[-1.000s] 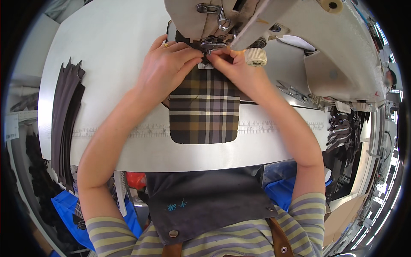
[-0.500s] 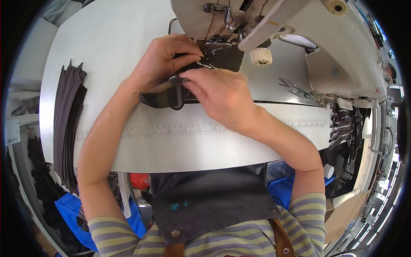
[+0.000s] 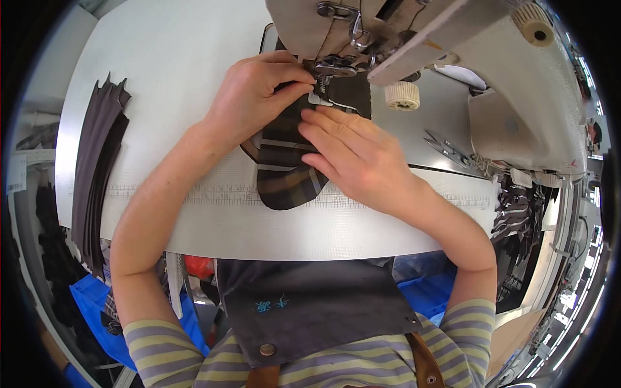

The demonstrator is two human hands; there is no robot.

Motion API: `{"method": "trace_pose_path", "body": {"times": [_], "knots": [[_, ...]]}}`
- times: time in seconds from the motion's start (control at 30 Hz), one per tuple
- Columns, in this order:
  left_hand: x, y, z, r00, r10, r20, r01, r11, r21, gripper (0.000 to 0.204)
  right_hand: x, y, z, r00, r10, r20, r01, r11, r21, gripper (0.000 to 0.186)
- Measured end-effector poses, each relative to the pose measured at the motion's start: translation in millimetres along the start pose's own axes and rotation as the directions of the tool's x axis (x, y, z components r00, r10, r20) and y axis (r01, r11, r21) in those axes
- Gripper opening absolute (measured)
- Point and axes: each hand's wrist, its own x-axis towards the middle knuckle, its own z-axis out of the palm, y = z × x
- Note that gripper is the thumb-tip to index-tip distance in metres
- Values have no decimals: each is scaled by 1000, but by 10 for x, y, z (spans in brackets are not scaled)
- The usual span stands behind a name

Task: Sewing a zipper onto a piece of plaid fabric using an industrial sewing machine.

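The work in hand looks like guiding a plaid fabric piece (image 3: 288,184) at the presser foot (image 3: 321,87) of a sewing machine (image 3: 498,58), probably lining it up rather than running a seam, though the pictures do not settle that. The piece lies on the bench (image 3: 213,229) under and in front of the foot, its near part across the ruler scale printed there. Its long axis runs from the foot toward the person, with the rounded near end pointing at the apron (image 3: 310,304) and swung a little to the left; the right side curves up by the right hand (image 3: 356,149) instead of lying flat. That hand is open, palm down, fingers stretched out together and thumb set apart, resting against the cloth with no visible grip. The left hand (image 3: 259,87) is bent, thumb and forefinger tips nearly meeting just left of the foot; whether they pinch the edge or only press it, I cannot tell. As a judgement, the next move calls for smoothing that raised side, keeping the edge square to the foot and fingertips clear of the needle.
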Motion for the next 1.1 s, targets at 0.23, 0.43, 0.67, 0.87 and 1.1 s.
{"method": "trace_pose_path", "body": {"times": [0.23, 0.43, 0.67, 0.87, 1.1], "knots": [[-11, -37, 12, 1000, 24, 8, -24, 999, -32, 10, 6, -31, 58, 992, 67, 111, -54, 991, -119, 57], [4, -43, -5, 999, 18, 40, -17, 999, -38, 10, 7, 7, 12, 985, 63, 162, -52, 996, -73, 59], [-29, -127, 11, 961, 272, 38, -275, 947, 169, 14, -118, 176, -9, 1000, -11, 25, 9, 995, 99, 40], [-109, -177, -80, 911, 392, 128, -412, 860, 301, 28, -35, 312, -87, 983, 185, 15, -179, 966, -186, 40], [-105, -156, -58, 884, 451, 125, -464, 811, 356, 29, -64, 343, -78, 986, 168, 0, -166, 973, -158, 45]]}}
